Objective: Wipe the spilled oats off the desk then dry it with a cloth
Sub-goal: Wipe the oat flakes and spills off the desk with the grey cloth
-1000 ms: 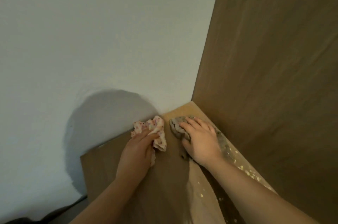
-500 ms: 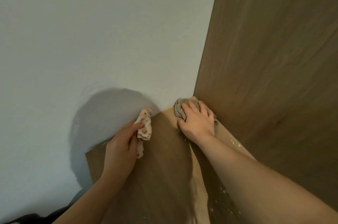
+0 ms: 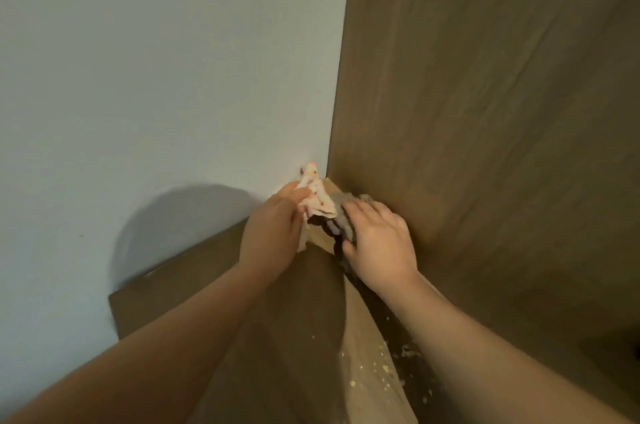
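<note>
Nearest the camera we noted both bare forearms reaching fwd over the brown desk [image 3: 277, 337]. Spilled oats [image 3: 382, 369] lay scattered as pale flakes along the desk's right edge, approx. beneath the right forearm and close to the foot of the wooden side panel [image 3: 485, 111]; a few specks sat further in toward the middle. The desk's left side was in shadow.

Further in, both hands worked at the desk's far right corner.

- Left hand [image 3: 273, 233]: fingers curled round a pale patterned cloth [image 3: 317, 196], thumb and forefinger pinching it; the cloth's tip stood up against the white wall [image 3: 156, 77], a loose end hanging below the hand.
- Right hand [image 3: 381, 243]: palm down on a wadded grey cloth [image 3: 337, 229], fingers nearly straight and close together, pressing it onto the desk right at the corner, beside the panel. Thumb lay against the wad's near side.

The two cloths touched or overlapped; we could not tell which. Beyond them, wall and panel met in a vertical join. A rounded shadow fell on the wall, left of the hands.
</note>
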### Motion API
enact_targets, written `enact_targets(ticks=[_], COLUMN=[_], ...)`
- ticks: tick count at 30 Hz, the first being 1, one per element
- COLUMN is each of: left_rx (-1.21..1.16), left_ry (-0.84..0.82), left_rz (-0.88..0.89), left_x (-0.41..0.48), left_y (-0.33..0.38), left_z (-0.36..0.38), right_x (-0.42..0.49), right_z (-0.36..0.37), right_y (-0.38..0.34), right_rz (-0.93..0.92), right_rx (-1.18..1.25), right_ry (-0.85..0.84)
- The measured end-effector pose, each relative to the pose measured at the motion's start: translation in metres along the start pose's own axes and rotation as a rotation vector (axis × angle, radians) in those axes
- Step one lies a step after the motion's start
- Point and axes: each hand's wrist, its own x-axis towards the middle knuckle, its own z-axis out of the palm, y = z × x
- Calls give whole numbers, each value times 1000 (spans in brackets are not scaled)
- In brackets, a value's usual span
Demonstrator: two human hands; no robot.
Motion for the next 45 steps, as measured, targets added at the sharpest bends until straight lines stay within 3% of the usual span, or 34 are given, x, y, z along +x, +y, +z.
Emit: enact_targets(ticks=[3,7,11,15,18,23,27,29,32,34,40,42,44,45], left_rx=[242,412,381,260,299,444,491,485,497,503,487,472,446,434], left_ry=[-417,-570,-527,-248,-40,-273,-261,-238,-221,-223,-220,-204,-176,-167], left_rz=[-15,-58,-130,-57,31,-271,-269,-266,-258,-261,-254,-246,-235,-227], left_x=[14,13,5,-25,-69,-118,-126,-125,-126,-125,-126,-126,-127,-128], left_y=[3,6,21,15,-19,-51,-48,-50,-51,-51,-54,-55,-55,-56], left_z=[24,41,43,16,-15,-36,-34,-33,-32,-31,-32,-31,-31,-32], right_x=[-11,-44,-99,-114,-84,-76,-108,-105,-87,-87,-120,-99,-88,-92], right_z=[19,19,9,-17,-23,2,-4,-14,-13,-4,4,-2,6,11], right_y=[-2,9,8,9,23,1,-9,-2,15,8,-20,-13,-9,-16], right_rz=[58,103,12,33,138,283,193,232,349,355,-74,46,263,282], right_rx=[-59,-93,44,285,140,-84,123,235,-2,-141,144,140,-13,-82], right_ry=[-98,-78,-42,-48,133,-50,-34,22,119,46,77,116,84,55])
